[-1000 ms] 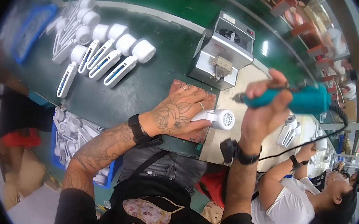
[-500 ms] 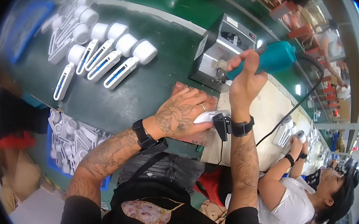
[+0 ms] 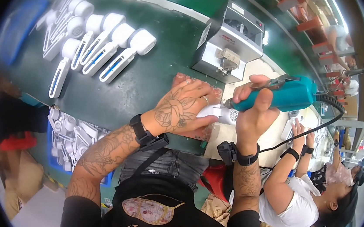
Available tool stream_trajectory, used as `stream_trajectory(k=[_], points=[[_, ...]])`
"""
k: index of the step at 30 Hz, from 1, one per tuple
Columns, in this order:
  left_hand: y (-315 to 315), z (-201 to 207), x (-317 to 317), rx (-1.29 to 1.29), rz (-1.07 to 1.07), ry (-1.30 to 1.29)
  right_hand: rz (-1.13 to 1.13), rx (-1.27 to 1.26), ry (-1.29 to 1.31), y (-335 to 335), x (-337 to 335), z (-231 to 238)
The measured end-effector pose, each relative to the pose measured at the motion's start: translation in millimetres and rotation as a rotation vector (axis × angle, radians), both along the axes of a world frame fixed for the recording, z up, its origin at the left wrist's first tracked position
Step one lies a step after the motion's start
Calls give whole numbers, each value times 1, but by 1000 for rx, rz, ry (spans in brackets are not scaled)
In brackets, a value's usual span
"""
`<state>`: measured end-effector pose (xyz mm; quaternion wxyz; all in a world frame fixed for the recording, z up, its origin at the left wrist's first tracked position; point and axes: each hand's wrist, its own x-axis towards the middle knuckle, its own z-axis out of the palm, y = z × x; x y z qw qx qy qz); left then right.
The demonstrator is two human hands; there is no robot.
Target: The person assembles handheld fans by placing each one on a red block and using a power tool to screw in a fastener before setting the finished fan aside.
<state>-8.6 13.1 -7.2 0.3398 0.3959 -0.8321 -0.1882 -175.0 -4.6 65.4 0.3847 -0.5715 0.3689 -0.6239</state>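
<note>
My left hand (image 3: 186, 108) presses down on a small white plastic handheld device (image 3: 221, 112) at the near edge of the green workbench (image 3: 143, 80). My right hand (image 3: 253, 106) grips a teal electric screwdriver (image 3: 283, 96) lying almost level, its tip against the white device's round end. A black cable runs from the tool's back end off to the right.
A grey metal fixture box (image 3: 230, 43) stands just behind my hands. A row of several finished white devices (image 3: 101, 51) lies at the bench's far left. A blue bin (image 3: 68, 139) of white parts sits below the bench edge. A co-worker in a white shirt (image 3: 299, 198) sits at my right.
My right hand has brought the teal screwdriver down from beside the metal box, turning it level and setting its tip on the white device. My left hand stays holding the device.
</note>
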Motion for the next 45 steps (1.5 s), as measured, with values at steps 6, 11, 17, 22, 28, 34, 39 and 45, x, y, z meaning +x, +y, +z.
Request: stream_trajectory(k=[6, 11, 17, 22, 28, 34, 39, 45], points=[[-7, 2, 4, 10, -33, -2, 17, 20, 3, -5, 3, -9], [-6, 3, 6, -121, 7, 66, 34, 59, -128, -3, 7, -17], [1, -6, -9, -82, -78, 111, 22, 61, -129, 5, -15, -28], [2, -13, -20, -123, -51, 247, -73, 129, -126, 2, -13, -3], [-2, 4, 16, -106, 25, 147, -132, -16, 25, -59, 34, 30], [-4, 5, 8, -58, -58, 135, -86, -64, 64, -81, 36, 20], [0, 7, 2, -17, -76, 91, -10, -47, 14, -74, 26, 7], [-1, 3, 4, -80, 2, 48, -114, 162, 13, -16, 17, 26]])
